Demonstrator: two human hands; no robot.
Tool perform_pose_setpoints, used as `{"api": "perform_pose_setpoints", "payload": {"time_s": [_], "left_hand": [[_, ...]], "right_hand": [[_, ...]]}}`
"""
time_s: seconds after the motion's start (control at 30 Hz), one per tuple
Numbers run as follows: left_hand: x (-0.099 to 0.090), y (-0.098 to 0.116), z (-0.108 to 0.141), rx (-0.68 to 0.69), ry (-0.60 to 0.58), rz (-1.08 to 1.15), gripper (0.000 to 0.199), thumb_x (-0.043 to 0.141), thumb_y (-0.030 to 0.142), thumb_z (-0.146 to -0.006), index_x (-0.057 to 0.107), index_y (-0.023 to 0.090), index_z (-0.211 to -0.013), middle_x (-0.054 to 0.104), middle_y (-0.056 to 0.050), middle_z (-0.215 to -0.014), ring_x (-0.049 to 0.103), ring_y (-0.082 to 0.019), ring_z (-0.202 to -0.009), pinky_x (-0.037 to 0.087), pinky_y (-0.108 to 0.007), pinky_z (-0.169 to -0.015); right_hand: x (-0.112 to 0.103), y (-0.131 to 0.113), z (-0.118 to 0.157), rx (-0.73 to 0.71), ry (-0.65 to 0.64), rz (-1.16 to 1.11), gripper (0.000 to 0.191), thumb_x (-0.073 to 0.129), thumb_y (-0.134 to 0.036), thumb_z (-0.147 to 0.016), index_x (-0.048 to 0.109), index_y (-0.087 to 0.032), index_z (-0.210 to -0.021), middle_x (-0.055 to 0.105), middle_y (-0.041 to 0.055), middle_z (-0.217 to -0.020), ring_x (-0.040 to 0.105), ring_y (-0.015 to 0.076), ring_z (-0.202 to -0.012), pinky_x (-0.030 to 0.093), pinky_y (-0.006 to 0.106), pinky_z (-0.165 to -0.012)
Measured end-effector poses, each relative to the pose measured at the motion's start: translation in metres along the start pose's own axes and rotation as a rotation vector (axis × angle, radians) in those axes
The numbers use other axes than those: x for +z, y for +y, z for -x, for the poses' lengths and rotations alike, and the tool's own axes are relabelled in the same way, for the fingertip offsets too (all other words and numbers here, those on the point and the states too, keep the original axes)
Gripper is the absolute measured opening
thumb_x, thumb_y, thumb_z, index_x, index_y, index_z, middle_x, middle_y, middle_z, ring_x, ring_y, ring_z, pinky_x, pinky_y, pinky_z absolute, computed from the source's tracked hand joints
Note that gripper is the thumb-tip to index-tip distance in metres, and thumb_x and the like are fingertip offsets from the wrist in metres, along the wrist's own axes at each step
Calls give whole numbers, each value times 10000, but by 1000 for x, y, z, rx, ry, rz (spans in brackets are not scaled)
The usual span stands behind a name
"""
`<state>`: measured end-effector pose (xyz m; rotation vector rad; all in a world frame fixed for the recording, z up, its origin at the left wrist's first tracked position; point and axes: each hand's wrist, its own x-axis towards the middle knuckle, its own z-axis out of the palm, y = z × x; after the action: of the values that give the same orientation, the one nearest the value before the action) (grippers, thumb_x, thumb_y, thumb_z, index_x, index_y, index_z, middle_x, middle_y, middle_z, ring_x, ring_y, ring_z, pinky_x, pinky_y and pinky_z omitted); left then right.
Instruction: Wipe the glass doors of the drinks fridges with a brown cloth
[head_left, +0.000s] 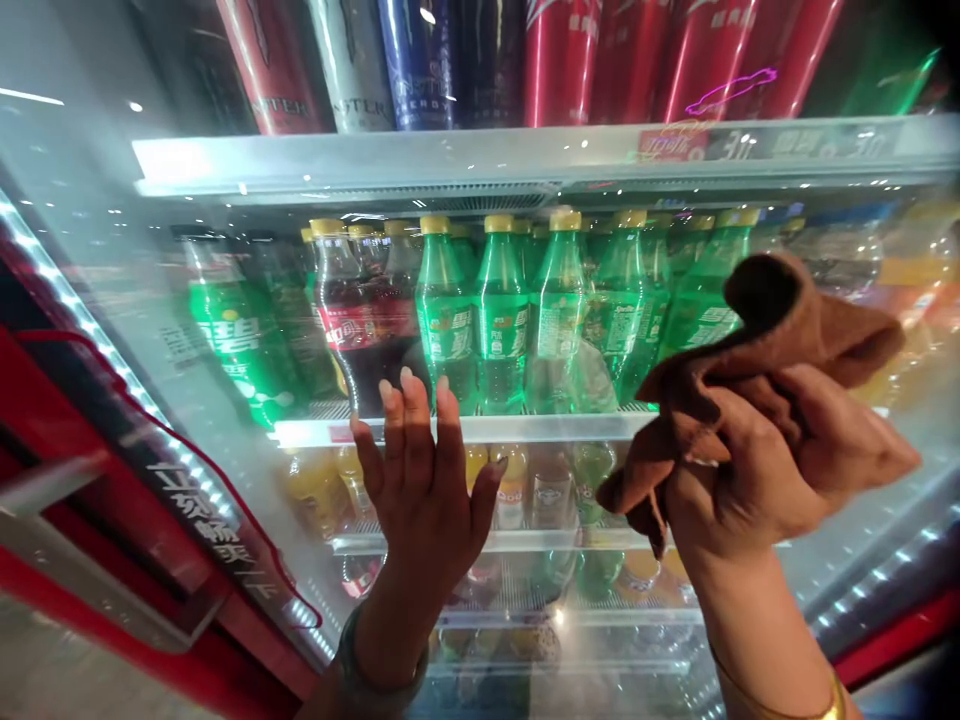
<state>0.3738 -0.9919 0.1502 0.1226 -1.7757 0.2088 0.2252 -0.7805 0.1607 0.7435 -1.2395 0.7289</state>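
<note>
My right hand (765, 470) grips a crumpled brown cloth (814, 310), raised in front of the glass door of a drinks fridge. Part of the cloth hangs below the fingers, and a rolled fold stands up above them. To the left, my left hand (427, 480) is raised with its fingers stretched out and apart, holding nothing. It is at or close to the glass; whether it touches I cannot tell. Behind the glass, between and above the hands, stand green Sprite bottles (502, 310) with yellow caps and a dark cola bottle (345, 330) with a red label.
Energy drink cans (420, 70) and red cans (562, 60) fill the upper shelf (360, 160). Lower shelves hold more bottles (551, 495). The red door frame (90, 500) with a metal handle (112, 570) runs along the left, beside a strip of lights.
</note>
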Motion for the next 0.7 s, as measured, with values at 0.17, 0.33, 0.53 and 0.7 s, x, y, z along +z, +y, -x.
{"api": "perform_pose_setpoints", "payload": {"time_s": [0.17,0.33,0.53,0.7], "left_hand": [[1,1,0,-2,5,-36,716,352,481,-1108,146,157,-1712,72,-103,-1803,77,-301,-1682,50,-564,-1371],[2,3,2,52,13,-30,720,378,469,-1109,141,155,-1711,72,-113,-1802,75,-290,-1683,6,-562,-1369],[-2,24,9,35,-70,93,708,386,397,-1110,130,112,-1705,10,-115,-1807,-6,-292,-1684,-103,-553,-1353],[0,56,10,47,-83,171,713,462,298,-1088,142,116,-1698,23,-90,-1802,-6,-256,-1684,-108,-519,-1358]], "right_hand": [[-10,-36,46,-21,8,83,301,718,-271,-854,755,-252,-1152,647,120,-1268,579,336,-1244,486,545,-1003],[4,-62,27,-44,-57,-85,148,657,-398,-958,733,-273,-984,688,69,-1167,488,302,-1387,448,533,-1137],[-4,-4,-8,-21,84,-33,115,735,-115,-855,737,-206,-925,646,112,-1450,500,413,-1476,431,680,-1189],[-21,-11,49,-42,38,-80,136,817,-130,-823,724,-223,-857,746,57,-1081,652,334,-1298,560,527,-1049]]}}
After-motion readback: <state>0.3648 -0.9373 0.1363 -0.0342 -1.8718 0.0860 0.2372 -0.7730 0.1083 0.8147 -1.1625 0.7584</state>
